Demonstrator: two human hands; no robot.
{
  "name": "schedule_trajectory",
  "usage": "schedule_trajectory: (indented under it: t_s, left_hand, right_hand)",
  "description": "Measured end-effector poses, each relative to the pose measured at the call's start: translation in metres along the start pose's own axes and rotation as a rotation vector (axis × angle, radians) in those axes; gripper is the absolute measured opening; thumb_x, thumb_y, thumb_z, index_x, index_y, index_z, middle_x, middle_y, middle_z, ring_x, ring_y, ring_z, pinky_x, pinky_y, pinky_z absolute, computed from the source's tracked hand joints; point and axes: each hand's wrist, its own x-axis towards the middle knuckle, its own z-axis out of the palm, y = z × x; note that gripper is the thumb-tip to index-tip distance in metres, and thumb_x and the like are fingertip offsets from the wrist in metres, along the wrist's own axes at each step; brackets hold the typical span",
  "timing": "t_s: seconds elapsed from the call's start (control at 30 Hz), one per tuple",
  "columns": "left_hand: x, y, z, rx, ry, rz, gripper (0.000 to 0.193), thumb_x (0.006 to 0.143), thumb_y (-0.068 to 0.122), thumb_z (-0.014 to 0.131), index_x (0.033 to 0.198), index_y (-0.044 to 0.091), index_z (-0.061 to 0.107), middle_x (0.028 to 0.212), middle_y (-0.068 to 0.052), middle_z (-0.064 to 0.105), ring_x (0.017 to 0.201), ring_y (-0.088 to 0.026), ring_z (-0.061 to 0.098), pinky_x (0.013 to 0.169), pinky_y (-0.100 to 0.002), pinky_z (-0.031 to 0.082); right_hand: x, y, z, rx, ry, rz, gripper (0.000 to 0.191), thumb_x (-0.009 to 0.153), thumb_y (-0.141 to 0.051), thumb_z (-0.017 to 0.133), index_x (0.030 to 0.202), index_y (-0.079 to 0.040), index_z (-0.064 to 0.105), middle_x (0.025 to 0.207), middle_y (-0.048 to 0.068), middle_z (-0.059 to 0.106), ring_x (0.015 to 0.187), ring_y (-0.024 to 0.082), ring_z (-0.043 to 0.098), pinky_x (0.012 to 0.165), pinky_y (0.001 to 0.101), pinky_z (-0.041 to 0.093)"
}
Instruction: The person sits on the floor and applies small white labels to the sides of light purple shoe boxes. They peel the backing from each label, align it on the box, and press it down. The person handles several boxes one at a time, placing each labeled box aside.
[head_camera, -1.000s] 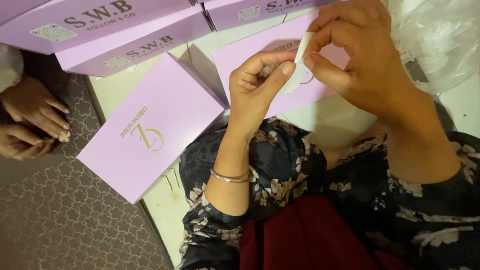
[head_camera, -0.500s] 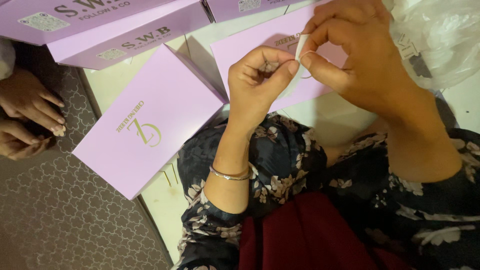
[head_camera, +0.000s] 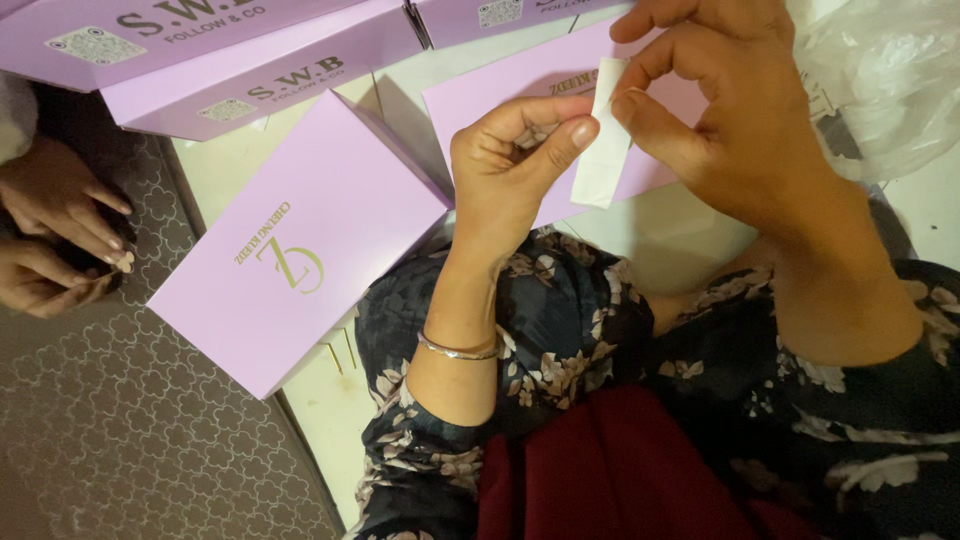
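Head view looks down on both hands pinching one small white paper strip (head_camera: 603, 150), held up in the air at about 12 o'clock from the lap. The left hand (head_camera: 515, 160) has its grip closed on the strip's left edge, thumb tip pressed against the paper; the right hand (head_camera: 725, 110) clamps the upper right edge between thumb and forefinger. By its look the strip is thin, very light and limp, likely to crease or tear if pulled hard, so the edges near the top seem the sensible place to take it, with light pressure. A thin metal bangle (head_camera: 458, 348) circles the left wrist.

Behind the strip lies a flat lilac box (head_camera: 520, 85); a second lilac box with a gold emblem (head_camera: 300, 235) sits tilted at 9 o'clock. More lilac boxes (head_camera: 250, 60) are stacked at 11 o'clock. Clear plastic wrap (head_camera: 880, 80) bunches at 2 o'clock. They rest on a pale surface (head_camera: 680, 235), beside a grey patterned mat (head_camera: 120, 440). Another person's hands (head_camera: 55, 235) rest at the far left.
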Motion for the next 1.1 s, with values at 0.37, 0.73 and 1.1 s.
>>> schedule_trajectory:
  t_s: [0.37,0.73,1.1]
  left_hand:
    - [-0.006,0.036,-0.002,0.048,-0.001,0.043,0.019,0.098,0.005,0.076,0.117,0.001,0.074,0.103,-0.004,0.077,0.086,-0.005,0.068,0.081,-0.021,0.057]
    - [0.006,0.048,-0.001,0.077,0.026,0.043,0.013,0.098,0.002,0.076,0.111,-0.001,0.074,0.091,-0.002,0.074,0.079,-0.004,0.065,0.071,-0.019,0.053]
    - [-0.003,0.057,-0.015,0.025,0.038,0.024,0.013,0.098,0.001,0.075,0.110,-0.002,0.074,0.092,-0.005,0.075,0.079,-0.006,0.068,0.071,-0.020,0.055]
  right_hand:
    - [0.020,-0.026,-0.013,0.062,0.049,0.011,0.007,0.105,-0.001,0.071,0.102,-0.004,0.066,0.131,0.006,0.064,0.123,0.021,0.053,0.106,0.0340,0.041]
    - [0.032,-0.022,-0.022,0.057,0.055,0.022,0.003,0.106,-0.002,0.067,0.105,-0.004,0.065,0.130,0.007,0.064,0.120,0.022,0.055,0.104,0.0331,0.042]
    - [0.025,-0.028,-0.018,-0.016,0.087,0.052,0.003,0.108,-0.003,0.062,0.106,-0.001,0.062,0.113,0.008,0.063,0.101,0.021,0.060,0.085,0.0287,0.045]
